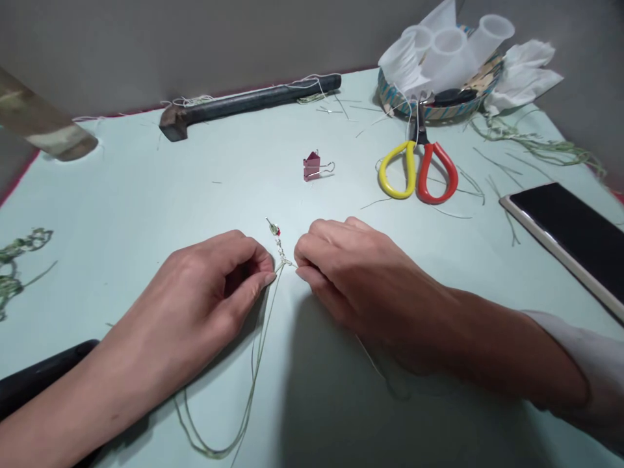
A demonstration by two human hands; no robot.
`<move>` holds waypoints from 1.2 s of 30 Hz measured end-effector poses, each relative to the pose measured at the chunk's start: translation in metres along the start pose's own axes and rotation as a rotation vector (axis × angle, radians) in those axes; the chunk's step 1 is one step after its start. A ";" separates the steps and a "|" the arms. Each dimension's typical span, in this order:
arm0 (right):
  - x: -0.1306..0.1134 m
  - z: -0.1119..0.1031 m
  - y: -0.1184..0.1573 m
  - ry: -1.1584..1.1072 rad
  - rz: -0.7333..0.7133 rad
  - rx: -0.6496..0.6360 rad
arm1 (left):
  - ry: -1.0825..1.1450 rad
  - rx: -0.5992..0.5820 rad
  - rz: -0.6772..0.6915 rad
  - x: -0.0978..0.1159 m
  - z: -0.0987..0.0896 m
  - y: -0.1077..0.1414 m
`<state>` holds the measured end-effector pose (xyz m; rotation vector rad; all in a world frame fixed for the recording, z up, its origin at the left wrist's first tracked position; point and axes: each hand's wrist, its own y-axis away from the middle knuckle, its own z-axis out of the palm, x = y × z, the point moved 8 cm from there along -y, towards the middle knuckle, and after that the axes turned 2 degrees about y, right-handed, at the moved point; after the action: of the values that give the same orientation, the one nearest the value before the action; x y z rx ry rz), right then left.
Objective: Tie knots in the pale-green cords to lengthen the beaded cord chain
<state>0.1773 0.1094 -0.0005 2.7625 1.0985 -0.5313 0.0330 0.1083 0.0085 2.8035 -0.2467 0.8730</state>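
Note:
A small knotted piece of pale green cord (279,248) with a red spot near its top lies between my two hands. My left hand (219,279) pinches a strand at its left side, thumb against forefinger. On the right, my right hand (351,273) is closed on another strand, its fingertips close to the knot. Long loose green cords (258,354) hang from the knot toward the front edge and curve under my left wrist. A thin strand trails out below my right hand.
Behind stand a pink binder clip (312,167), yellow-and-red-handled scissors (419,169), a dark metal bar (253,101) and a basket (439,110) of white tubes. A phone (570,234) lies right; knotted green cord (22,250) and a black object (43,374) lie left.

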 end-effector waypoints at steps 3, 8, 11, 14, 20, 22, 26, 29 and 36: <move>0.001 -0.004 0.001 -0.019 -0.031 0.092 | 0.003 0.030 0.021 0.001 0.001 0.002; 0.000 -0.013 0.007 -0.041 -0.073 0.260 | -0.025 0.153 0.104 0.005 -0.002 0.010; -0.002 -0.016 0.009 -0.071 -0.094 0.299 | -0.014 0.174 0.119 0.007 -0.004 0.012; -0.004 -0.017 0.009 -0.103 -0.118 0.315 | 0.005 0.160 0.091 0.005 -0.004 0.012; -0.002 -0.017 0.010 -0.148 -0.098 0.321 | 0.059 0.111 0.041 -0.001 0.000 0.012; 0.000 -0.016 0.010 -0.165 -0.076 0.308 | 0.013 0.128 0.101 0.002 0.000 0.014; 0.006 -0.010 0.008 -0.191 -0.001 0.267 | -0.049 0.177 0.220 0.008 0.003 0.018; 0.007 -0.009 0.007 -0.209 -0.012 0.273 | -0.044 0.190 0.237 0.008 0.005 0.017; 0.007 -0.009 0.007 -0.224 -0.011 0.278 | -0.018 0.189 0.107 0.006 0.000 0.017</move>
<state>0.1896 0.1110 0.0051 2.8306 1.0593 -1.0392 0.0346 0.0916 0.0138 2.9977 -0.3370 0.9409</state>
